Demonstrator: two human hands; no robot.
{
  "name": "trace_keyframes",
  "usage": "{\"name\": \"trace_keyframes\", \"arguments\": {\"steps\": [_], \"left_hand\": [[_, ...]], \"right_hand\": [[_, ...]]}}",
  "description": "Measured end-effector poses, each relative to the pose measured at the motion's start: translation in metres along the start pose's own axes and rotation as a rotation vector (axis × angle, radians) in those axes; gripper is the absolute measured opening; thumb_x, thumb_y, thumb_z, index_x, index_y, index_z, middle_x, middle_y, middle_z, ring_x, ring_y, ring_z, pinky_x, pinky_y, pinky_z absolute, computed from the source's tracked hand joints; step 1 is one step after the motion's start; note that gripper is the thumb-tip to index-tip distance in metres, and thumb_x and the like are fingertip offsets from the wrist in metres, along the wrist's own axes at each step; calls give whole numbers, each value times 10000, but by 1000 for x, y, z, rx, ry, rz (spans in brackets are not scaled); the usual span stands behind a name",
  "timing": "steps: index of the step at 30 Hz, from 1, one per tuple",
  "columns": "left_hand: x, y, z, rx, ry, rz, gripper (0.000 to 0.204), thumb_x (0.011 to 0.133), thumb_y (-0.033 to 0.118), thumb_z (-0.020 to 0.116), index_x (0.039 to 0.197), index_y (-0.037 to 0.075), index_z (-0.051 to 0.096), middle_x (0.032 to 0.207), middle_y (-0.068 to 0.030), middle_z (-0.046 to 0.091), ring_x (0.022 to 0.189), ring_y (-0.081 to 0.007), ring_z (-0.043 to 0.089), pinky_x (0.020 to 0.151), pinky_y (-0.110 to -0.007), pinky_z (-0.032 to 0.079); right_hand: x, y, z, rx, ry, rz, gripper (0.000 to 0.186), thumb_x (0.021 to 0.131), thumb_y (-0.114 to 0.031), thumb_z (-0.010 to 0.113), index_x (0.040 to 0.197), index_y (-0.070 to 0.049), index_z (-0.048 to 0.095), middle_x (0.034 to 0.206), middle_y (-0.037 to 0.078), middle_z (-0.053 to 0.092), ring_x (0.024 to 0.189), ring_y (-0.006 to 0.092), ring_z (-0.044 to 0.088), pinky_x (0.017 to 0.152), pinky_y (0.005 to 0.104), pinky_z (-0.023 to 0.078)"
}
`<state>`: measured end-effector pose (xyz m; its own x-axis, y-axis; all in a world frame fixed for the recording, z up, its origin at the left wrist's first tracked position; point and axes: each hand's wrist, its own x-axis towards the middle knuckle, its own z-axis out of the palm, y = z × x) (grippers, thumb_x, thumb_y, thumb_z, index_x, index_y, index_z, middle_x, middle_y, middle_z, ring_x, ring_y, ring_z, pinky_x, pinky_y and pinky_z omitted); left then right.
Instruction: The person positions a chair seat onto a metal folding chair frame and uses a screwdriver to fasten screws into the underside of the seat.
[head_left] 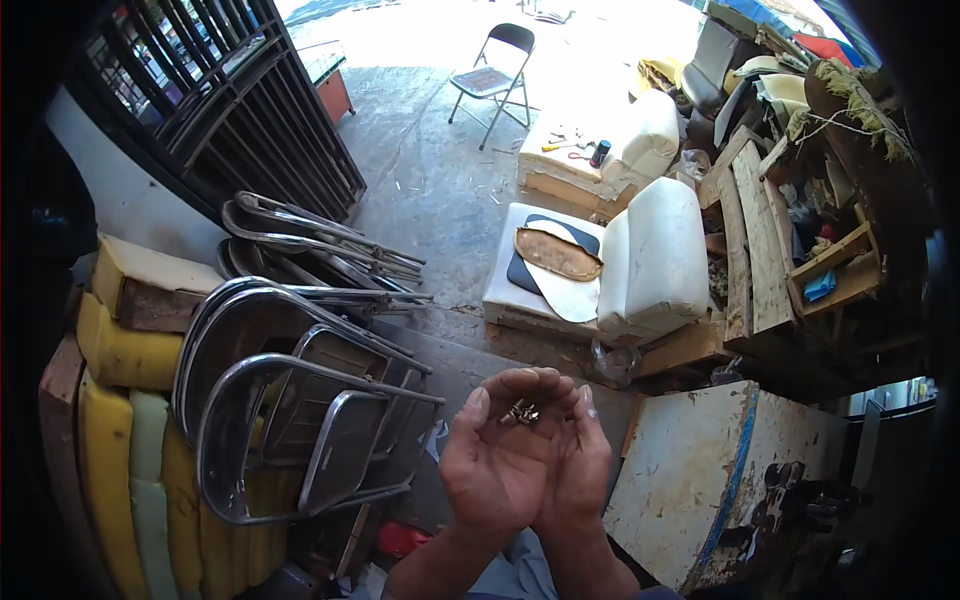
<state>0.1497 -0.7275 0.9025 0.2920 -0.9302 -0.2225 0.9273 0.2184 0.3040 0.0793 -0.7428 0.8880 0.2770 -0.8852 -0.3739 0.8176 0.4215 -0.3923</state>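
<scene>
Together, left hand [488, 468] and right hand [578, 462] cupped upward, fingers [528, 379] loosely curled, unclenched, cradling small brass-coloured metal pieces [520, 412].

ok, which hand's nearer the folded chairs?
Left. The left hand is to the right of the folded chairs, apart from them; the right hand is farther right, beyond it.

Glossy Metal, Matt Foam, Rough Wood

The small pieces [520, 411] in the left hand [497, 468] and right hand [577, 455] are glossy metal. Left of the hands, the folding chairs [345, 450] have shiny tubular metal frames; the foam blocks [108, 470] farther left are matt. Ahead, the white seat [656, 262] has a smooth covering. Right of the hands, the painted panel [680, 460] is worn and flaking; the wooden frame [766, 245] beyond it is rough.
</scene>
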Motion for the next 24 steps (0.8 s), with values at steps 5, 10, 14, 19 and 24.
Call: {"name": "trace_keyframes", "arguments": {"steps": [5, 10, 14, 19, 24], "left_hand": [[111, 49, 52, 705, -331, 284, 384, 1032, 261, 404, 1122, -42, 622, 1206, -260, 625, 1221, -400, 563, 1121, -555, 350], [258, 69, 24, 1614, -277, 738, 294, 977, 187, 471, 1067, -35, 643, 1179, -236, 616, 1211, -400, 583, 1089, -549, 404], [374, 86, 37, 1449, 53, 893, 351, 966, 202, 455, 1192, -46, 559, 1336, -252, 486, 1396, -468, 364, 1169, -568, 275], [553, 145, 47, 1714, -143, 961, 351, 901, 128, 501, 1203, -45, 542, 1338, -232, 491, 1372, -420, 377, 1149, -548, 285], [740, 238, -21, 1695, -60, 645, 241, 901, 63, 523, 1106, -26, 612, 1123, -187, 604, 1129, -325, 550, 995, -440, 418]], "right_hand": [[95, -20, 91, 125, -182, 137, 442, 1080, -379, 303, 1295, -30, 471, 1287, 179, 542, 1249, 350, 537, 1110, 481, 403], [261, 1, 95, 2, -17, 387, 492, 1083, -348, 307, 1221, 53, 557, 1197, 170, 613, 1124, 263, 599, 1035, 379, 467], [380, 5, 168, -169, 106, 318, 394, 1068, -309, 412, 1089, 32, 606, 1117, 163, 643, 1070, 241, 607, 993, 376, 493], [562, 15, 209, 15, 193, 341, 291, 1046, -267, 485, 1017, -10, 617, 1014, 138, 648, 935, 245, 637, 848, 355, 538], [808, 49, 121, 111, 132, 277, 251, 1011, -290, 566, 882, -84, 632, 835, 79, 635, 695, 172, 582, 575, 289, 446]]}}
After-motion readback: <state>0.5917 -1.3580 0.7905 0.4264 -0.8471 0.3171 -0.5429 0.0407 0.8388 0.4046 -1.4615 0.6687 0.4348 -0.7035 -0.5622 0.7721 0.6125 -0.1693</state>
